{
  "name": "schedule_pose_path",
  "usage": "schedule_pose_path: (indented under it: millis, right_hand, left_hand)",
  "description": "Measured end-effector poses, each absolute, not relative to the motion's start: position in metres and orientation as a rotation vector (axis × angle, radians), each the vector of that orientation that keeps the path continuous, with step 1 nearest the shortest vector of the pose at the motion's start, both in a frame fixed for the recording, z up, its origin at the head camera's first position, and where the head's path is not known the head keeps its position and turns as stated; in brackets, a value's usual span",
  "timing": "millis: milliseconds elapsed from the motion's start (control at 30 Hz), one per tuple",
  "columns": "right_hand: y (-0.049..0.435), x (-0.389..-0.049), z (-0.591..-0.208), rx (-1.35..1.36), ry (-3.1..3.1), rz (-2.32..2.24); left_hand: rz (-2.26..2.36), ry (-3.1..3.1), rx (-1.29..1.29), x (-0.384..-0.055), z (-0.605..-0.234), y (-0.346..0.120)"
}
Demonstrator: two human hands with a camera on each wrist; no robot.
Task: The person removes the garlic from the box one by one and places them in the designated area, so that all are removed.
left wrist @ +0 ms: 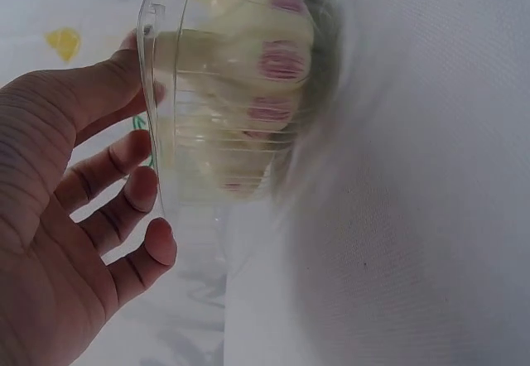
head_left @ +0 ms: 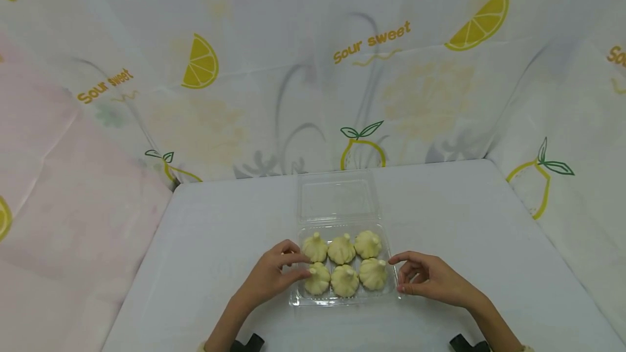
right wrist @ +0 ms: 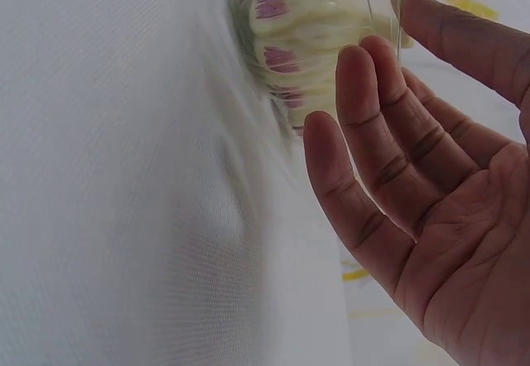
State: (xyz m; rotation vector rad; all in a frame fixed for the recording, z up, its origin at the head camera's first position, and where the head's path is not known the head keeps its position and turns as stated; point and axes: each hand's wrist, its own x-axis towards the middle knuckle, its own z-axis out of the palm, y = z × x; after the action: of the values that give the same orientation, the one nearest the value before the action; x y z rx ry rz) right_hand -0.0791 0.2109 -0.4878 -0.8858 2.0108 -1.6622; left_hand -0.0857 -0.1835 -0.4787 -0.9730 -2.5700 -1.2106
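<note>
A clear plastic clamshell box (head_left: 362, 301) lies on the table, holding two rows of pale garlic bulbs (head_left: 345, 281). Its lid (head_left: 338, 200) is folded back flat toward the wall. My left hand (head_left: 273, 271) is at the box's left side, thumb and index finger reaching over the rim by the left bulbs. In the left wrist view, the other fingers (left wrist: 142, 185) bend loosely beside the rim. At the right side, my right hand (head_left: 432, 278) has its fingertips right at the edge, fingers relaxed. Purple patches mark the bulbs (right wrist: 281, 58) in the right wrist view.
White cloth covers the table (head_left: 210, 221). Behind it hangs a pale curtain (head_left: 274, 102) printed with lemons and lettering. Two black objects (head_left: 251, 343) show at the bottom edge, near the forearms.
</note>
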Motion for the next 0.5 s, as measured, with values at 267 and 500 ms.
schedule_pose_path:
  millis: [267, 500]
  right_hand:
    - [0.2109, -0.0785, -0.4887, -0.873, 1.995, -1.680]
    - [0.2110, -0.0787, -0.4883, -0.878, 1.996, -1.680]
  left_hand:
    - [-0.955, -2.554, -1.040, -0.0833, -0.4773, -0.1796]
    - [-0.997, -2.549, -1.047, -0.0848, -0.4791, -0.1805]
